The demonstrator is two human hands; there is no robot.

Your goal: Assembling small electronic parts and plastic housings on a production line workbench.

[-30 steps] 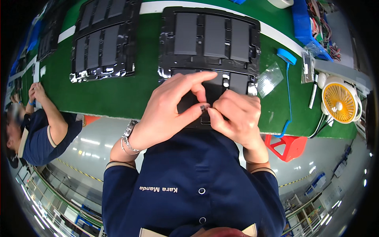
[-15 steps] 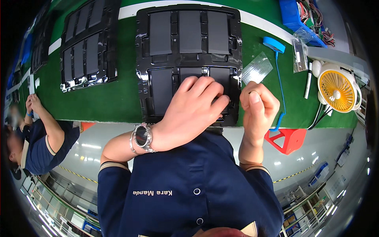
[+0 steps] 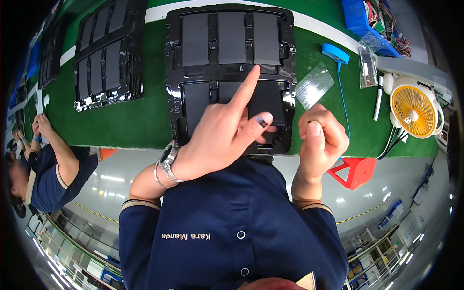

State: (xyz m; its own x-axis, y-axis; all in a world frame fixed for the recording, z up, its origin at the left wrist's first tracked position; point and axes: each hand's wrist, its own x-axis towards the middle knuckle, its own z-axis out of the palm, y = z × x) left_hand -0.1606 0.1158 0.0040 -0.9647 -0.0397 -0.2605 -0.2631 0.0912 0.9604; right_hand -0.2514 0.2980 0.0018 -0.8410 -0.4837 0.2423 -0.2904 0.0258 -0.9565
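Note:
In front of me lies a black plastic tray (image 3: 227,75) with dark grey flat rectangular pieces (image 3: 195,38) in its compartments. Over its near row is my left hand (image 3: 215,130), index finger stretched away from me and thumb apart. A small blue-and-black patch (image 3: 262,121) shows on the thumb tip; the other fingers are partly hidden, bent beneath the hand. Beside the tray's near right corner I hold my right hand (image 3: 321,140) closed, thumb against curled fingers. Whatever it pinches is too small to name. A clear bubble-wrap bag (image 3: 315,86) lies just beyond it.
Stacked black trays (image 3: 108,72) stand to the left on the green mat. At right are a blue disc with a coiled cord (image 3: 335,54), a white marker (image 3: 378,99), a yellow-and-white fan (image 3: 412,111) and a blue bin of wires (image 3: 369,26). Another person (image 3: 53,174) works at far left.
My left hand has opened out from its bent posture, index finger and thumb now extended, uncovering the patch on the thumb. My right hand has shifted slightly right and nearer, still closed.

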